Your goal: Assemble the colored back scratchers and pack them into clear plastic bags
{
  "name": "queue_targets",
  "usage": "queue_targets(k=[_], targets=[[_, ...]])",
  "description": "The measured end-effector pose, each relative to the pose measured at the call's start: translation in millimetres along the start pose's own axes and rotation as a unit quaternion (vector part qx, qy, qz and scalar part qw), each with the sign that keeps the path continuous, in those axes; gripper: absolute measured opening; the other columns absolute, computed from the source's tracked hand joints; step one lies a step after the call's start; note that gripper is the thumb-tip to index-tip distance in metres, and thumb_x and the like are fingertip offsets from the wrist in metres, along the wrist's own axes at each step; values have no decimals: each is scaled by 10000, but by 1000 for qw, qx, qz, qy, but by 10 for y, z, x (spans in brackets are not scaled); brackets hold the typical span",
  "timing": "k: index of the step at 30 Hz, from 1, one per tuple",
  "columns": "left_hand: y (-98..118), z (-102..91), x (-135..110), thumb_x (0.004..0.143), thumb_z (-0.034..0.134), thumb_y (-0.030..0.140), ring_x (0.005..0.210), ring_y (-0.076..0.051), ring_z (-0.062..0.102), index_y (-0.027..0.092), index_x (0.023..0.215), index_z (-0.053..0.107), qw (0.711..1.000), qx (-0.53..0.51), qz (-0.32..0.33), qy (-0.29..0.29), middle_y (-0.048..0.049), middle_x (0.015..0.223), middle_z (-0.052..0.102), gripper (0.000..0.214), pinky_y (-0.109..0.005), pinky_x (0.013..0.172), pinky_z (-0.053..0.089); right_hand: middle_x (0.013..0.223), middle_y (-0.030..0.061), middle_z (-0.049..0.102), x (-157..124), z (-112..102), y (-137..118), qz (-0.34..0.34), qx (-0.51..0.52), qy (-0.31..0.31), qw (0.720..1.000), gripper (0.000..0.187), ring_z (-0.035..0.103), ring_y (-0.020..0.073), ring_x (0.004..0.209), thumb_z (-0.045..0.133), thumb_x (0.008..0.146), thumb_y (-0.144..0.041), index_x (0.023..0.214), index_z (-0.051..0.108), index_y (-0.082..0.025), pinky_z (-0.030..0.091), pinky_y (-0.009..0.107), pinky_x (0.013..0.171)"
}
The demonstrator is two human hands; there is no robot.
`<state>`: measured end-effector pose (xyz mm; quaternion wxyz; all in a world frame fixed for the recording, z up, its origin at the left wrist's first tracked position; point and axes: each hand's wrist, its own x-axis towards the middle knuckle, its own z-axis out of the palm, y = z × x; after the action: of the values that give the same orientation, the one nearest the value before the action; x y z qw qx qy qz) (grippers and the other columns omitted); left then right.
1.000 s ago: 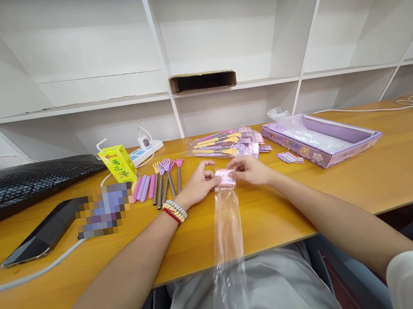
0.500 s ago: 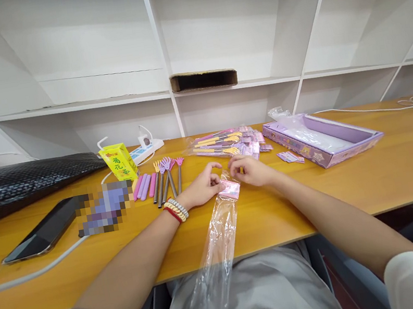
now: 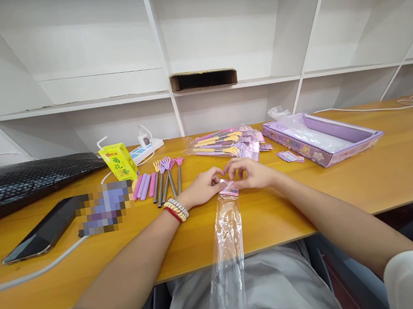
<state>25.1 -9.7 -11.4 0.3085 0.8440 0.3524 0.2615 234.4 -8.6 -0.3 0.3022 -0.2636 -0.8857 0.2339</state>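
Now left hand [image 3: 201,188] and right hand [image 3: 252,173] are pinching fingers shut on the pink header [image 3: 230,190] again, clear sleeve [image 3: 227,246] straightening beneath them.

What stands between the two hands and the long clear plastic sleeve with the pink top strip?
Nothing visible does. The left hand and the right hand both pinch the long clear plastic sleeve with the pink top strip at that strip, over the orange wooden table; the rest hangs over the edge.
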Motion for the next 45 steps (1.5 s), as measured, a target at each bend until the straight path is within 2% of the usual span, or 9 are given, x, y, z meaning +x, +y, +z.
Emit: queue_targets(k=[4, 8, 11, 15, 19, 26, 29, 35, 45], targets=[[25, -20, 4, 820, 498, 415, 655, -117, 515, 158, 816, 567, 999, 27, -3, -20, -2, 730, 583, 267, -243, 624, 395, 1034, 65, 544, 2, 8, -43, 2, -9, -37, 999, 156, 541, 160, 922, 692, 689, -293, 750, 635, -161, 417, 257, 722], [21, -18, 21, 825, 485, 417, 691, -125, 529, 155, 826, 592, 999, 35, -19, -8, -9, 777, 610, 283, -247, 655, 405, 979, 60, 565, 7, 18, -23, 2, 1, -33, 999, 117, 547, 147, 875, 662, 720, -256, 780, 637, -159, 424, 248, 690], [32, -19, 35, 852, 419, 449, 711, -135, 526, 149, 809, 590, 999, 37, -34, -4, -12, 789, 608, 349, -251, 659, 401, 987, 66, 572, 7, 16, -10, 2, 35, -15, 999, 168, 554, 149, 866, 639, 753, -306, 837, 648, -161, 435, 255, 684], [63, -27, 40, 867, 360, 487, 690, -136, 509, 145, 776, 577, 998, 41, -40, -11, -7, 750, 592, 416, -250, 639, 391, 1062, 74, 552, 9, 13, -33, -9, 59, -13, 998, 209, 550, 168, 951, 605, 789, -346, 882, 686, -177, 433, 304, 810], [70, -27, 40, 873, 349, 462, 714, -137, 508, 149, 785, 582, 999, 18, -29, -25, -6, 780, 598, 400, -252, 670, 391, 1076, 70, 543, 14, 25, -46, -15, 24, -26, 999, 214, 543, 170, 973, 611, 784, -354, 898, 701, -196, 414, 315, 867], [28, -12, 40, 853, 383, 453, 625, -116, 432, 162, 665, 485, 999, 35, -35, -17, 20, 653, 484, 361, -238, 585, 343, 909, 53, 585, 13, 39, 60, 21, -86, -5, 996, 159, 546, 136, 804, 594, 783, -293, 848, 676, -173, 424, 271, 745], [26, -11, 36, 856, 372, 473, 646, -119, 443, 163, 690, 492, 999, 33, -29, -24, 17, 678, 493, 372, -240, 601, 349, 891, 51, 591, 15, 33, 65, 27, -79, -17, 996, 158, 545, 127, 776, 595, 779, -295, 819, 667, -161, 418, 253, 715], [53, -12, 30, 863, 350, 490, 629, -112, 422, 168, 663, 457, 999, 34, -17, -23, 26, 649, 460, 394, -241, 605, 346, 873, 55, 602, 25, 34, 71, 53, -71, -81, 993, 150, 540, 129, 742, 606, 760, -279, 801, 670, -150, 417, 258, 701], [68, -11, 18, 863, 360, 497, 664, -128, 485, 162, 729, 523, 999, 37, -29, -20, 5, 703, 535, 397, -250, 620, 379, 811, 37, 602, 28, 41, 96, 56, -58, -91, 993, 89, 528, 126, 713, 610, 732, -231, 696, 614, -149, 409, 252, 665]])
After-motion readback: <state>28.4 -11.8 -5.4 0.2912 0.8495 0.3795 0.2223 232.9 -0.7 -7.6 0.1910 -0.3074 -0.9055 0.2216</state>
